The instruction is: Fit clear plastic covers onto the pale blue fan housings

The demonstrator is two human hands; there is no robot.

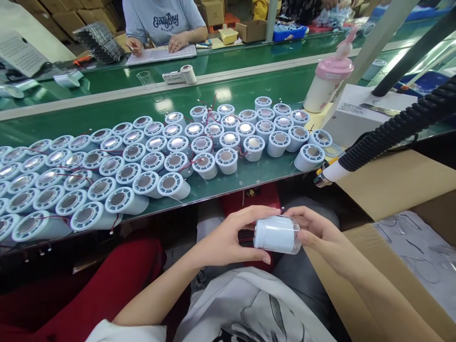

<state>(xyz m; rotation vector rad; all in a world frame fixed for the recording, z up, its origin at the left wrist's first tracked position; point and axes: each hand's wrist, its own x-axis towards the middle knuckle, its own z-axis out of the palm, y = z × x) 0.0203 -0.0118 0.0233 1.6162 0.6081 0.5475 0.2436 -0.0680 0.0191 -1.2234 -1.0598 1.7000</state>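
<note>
**Inspector:** Report the hands.

**Assistant:** Both are low in the view, over the person's lap and below the near edge of the table [249,178]. The left hand [228,237] is curled around a white cylindrical housing [276,234], thumb along its top, fingers [261,259] wrapped under its ribbed left end. The right hand [317,232] grips the opposite end, where a clear cap [296,237] sits on the housing; its fingers close on that end from the right. The housing lies on its side between the two hands, clear of the table.

**Inspector:** Wiring?

**Assistant:** A short red tip shows just above the housing, by the left thumb. I cannot tell what it is joined to.

**Inspector:** The table?

**Assistant:** A green surface carrying a dense field of like white housings [142,166], most lying tilted with their round metal faces towards the camera, some trailing thin red wires. They run from the far left edge to near the right end.

**Inspector:** Surroundings?

**Assistant:** A pink-lidded bottle [329,78] stands at the right end of the table. A black corrugated hose [395,130] crosses in from the right, above an open cardboard box [395,183] holding clear plastic pieces. Across the table a second person in a grey shirt [164,21] rests both hands on a white sheet.
</note>
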